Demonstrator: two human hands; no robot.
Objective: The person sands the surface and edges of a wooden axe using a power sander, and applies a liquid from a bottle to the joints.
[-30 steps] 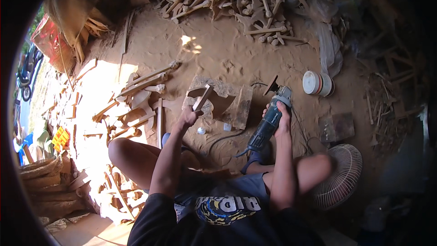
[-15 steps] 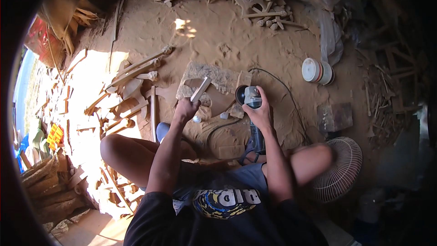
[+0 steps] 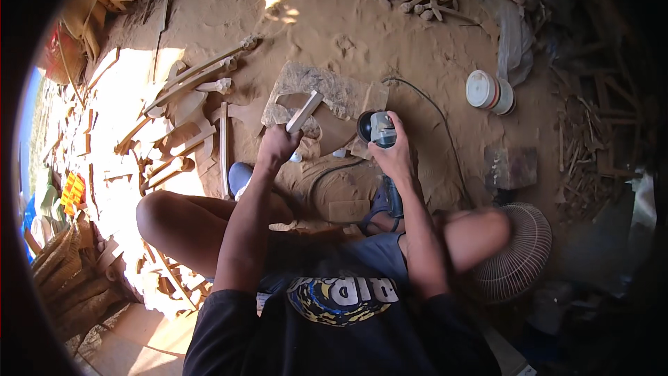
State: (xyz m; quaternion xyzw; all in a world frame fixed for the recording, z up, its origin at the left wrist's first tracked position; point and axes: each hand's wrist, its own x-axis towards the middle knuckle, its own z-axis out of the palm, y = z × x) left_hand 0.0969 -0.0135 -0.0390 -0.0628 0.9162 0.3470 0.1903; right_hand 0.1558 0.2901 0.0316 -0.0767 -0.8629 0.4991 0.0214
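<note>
My left hand is closed around a pale squared stick, whose free end points up and to the right. My right hand grips an angle grinder near its head. The grinder's dark round disc sits on the left, a short gap away from the stick. Its body runs down under my wrist and is partly hidden. Beyond both hands, a rough, dust-covered slab with a curved cut-out lies on the sandy ground.
Long pale pieces with knobbed ends lie in a pile on the left. A black cable curves over the sand. To the right are a white bucket, a block and a round fan guard beside my knee.
The whole view has shifted, so the ground things appear higher. Both hands keep their hold on the stick and the grinder, with little change between them.
</note>
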